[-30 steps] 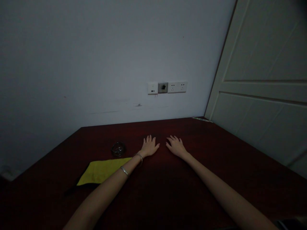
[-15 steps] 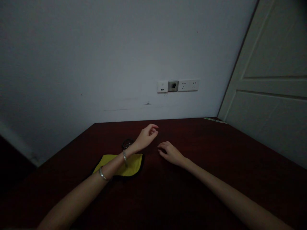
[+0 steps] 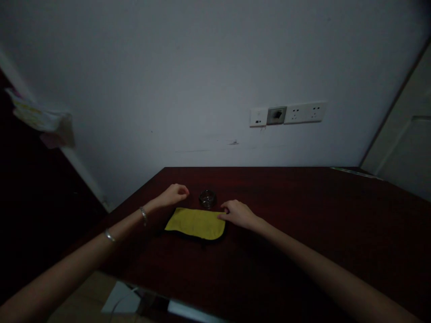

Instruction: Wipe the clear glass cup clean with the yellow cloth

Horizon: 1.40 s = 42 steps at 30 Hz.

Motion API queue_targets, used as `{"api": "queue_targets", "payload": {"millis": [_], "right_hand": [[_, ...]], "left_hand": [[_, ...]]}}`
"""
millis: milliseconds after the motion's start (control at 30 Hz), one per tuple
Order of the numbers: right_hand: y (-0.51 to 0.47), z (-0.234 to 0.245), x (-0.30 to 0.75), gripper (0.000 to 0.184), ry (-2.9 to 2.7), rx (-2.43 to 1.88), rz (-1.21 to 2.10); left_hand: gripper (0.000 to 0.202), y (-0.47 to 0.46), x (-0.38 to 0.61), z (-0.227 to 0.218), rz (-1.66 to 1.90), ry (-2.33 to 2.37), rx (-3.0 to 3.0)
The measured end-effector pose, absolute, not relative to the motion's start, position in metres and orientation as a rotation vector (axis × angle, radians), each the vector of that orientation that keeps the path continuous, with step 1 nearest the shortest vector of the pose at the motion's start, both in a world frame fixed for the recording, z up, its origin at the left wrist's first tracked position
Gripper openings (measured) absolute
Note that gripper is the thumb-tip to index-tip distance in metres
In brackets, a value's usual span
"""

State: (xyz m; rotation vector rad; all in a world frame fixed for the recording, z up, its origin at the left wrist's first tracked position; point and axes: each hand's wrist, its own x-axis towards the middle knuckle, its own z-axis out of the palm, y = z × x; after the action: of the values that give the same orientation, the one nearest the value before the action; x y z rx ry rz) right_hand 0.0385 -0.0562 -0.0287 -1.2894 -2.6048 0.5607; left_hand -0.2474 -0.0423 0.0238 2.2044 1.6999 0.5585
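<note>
One yellow cloth (image 3: 196,223) with a dark edge lies flat on the dark red bench (image 3: 303,215), near its left side. One small glass dish (image 3: 207,198) stands just behind the cloth. The right hand (image 3: 238,212) rests on the cloth's right end, fingers curled down onto the fabric. The left hand (image 3: 173,195) hovers loosely curled just beyond the cloth's far left corner, holding nothing. Two bracelets (image 3: 143,214) circle the left forearm
</note>
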Motion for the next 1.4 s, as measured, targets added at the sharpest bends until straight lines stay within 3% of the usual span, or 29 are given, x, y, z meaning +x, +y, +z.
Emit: {"api": "queue_targets", "payload": {"millis": [267, 400, 700, 1033, 1400], "right_hand": [[-0.049, -0.035, 0.035, 0.026, -2.564, -1.057, 0.635], [-0.049, -0.030, 0.037, 0.036, -2.485, -0.975, 0.631], [-0.035, -0.015, 0.052, 0.034, -2.392, -1.051, 0.494], [-0.005, -0.015, 0.051, 0.015, -2.356, -1.274, 0.265], [0.021, -0.040, 0.024, 0.030, -2.154, -1.444, 0.376]], "left_hand": [[0.042, -0.062, -0.270, -0.008, 0.240, 1.648, 2.227], [0.050, -0.062, -0.273, -0.012, 0.230, 1.727, 2.254], [0.019, -0.071, -0.258, -0.008, 0.360, 1.931, 2.325], [0.016, -0.053, -0.236, -0.010, 0.555, 2.103, 2.305], [0.012, -0.035, -0.217, -0.024, 0.804, 2.135, 2.222]]}}
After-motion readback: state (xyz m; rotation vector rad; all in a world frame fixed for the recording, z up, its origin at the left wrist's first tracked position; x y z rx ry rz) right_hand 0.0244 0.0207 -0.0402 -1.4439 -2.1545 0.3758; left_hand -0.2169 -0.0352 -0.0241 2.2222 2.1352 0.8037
